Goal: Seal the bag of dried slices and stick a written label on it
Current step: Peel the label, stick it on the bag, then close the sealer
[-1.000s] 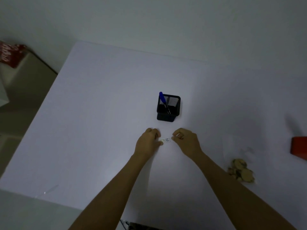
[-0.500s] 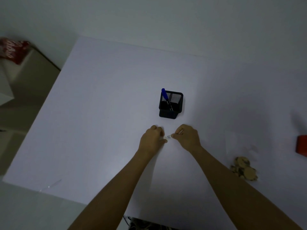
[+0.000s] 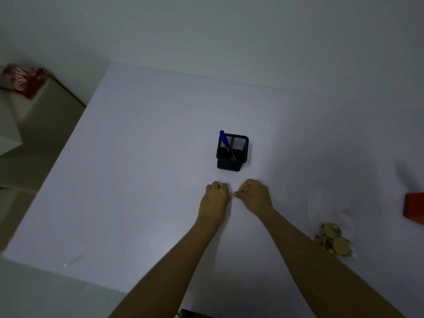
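A small white label (image 3: pixel 231 196) with dark writing sits between my two hands on the white table (image 3: pixel 137 180), almost hidden by the fingers. My left hand (image 3: pixel 215 200) pinches its left end with curled fingers. My right hand (image 3: pixel 253 196) pinches its right end between thumb and forefinger. A clear bag (image 3: pixel 330 216) lies flat to the right, with dried brown slices (image 3: pixel 333 239) gathered at its near end. Whether the bag's mouth is closed I cannot make out.
A black mesh pen holder (image 3: pixel 232 152) with a blue pen (image 3: pixel 224 141) stands just beyond my hands. A red box (image 3: pixel 414 208) is at the right edge. A red printed package (image 3: pixel 21 80) rests on a side surface at the far left.
My hands have drawn closer together over the label, so less of it shows. The camera has shifted slightly; the bag and pen holder have not moved.
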Action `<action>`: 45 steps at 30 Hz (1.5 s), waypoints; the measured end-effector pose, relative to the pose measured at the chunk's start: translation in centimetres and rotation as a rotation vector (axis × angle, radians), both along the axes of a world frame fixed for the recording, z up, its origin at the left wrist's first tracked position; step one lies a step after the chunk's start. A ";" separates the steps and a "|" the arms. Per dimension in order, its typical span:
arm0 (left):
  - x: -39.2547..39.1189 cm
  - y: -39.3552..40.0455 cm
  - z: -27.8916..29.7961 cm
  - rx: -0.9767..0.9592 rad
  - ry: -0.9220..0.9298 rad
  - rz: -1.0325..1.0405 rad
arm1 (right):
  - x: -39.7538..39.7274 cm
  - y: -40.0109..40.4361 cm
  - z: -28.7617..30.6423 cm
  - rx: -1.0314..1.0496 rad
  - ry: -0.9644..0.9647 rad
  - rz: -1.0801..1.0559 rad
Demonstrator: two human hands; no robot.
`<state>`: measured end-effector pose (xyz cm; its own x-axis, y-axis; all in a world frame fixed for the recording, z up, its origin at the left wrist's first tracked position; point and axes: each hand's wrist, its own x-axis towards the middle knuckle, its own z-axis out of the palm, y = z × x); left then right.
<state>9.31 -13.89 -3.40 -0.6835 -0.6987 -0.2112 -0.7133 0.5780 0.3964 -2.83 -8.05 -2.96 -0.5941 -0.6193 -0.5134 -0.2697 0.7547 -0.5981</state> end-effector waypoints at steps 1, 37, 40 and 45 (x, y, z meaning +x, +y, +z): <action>0.1 0.0 0.0 -0.042 0.008 -0.054 | 0.0 0.0 0.0 0.001 0.005 0.000; 1.4 2.3 32.9 -0.167 1.226 0.133 | 4.3 3.1 34.3 -0.993 0.695 -0.023; 1.6 3.4 34.6 0.099 1.271 0.218 | 4.7 3.3 34.3 -1.033 0.915 0.007; 2.2 3.9 35.7 0.362 1.326 0.290 | 5.4 3.9 34.2 -1.054 1.073 0.053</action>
<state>11.54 -10.02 32.26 -0.3566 -0.8937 0.2724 0.2291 0.1990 0.9528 2.57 -4.13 31.26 -0.3543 -0.4490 0.8203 -0.9315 0.0925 -0.3517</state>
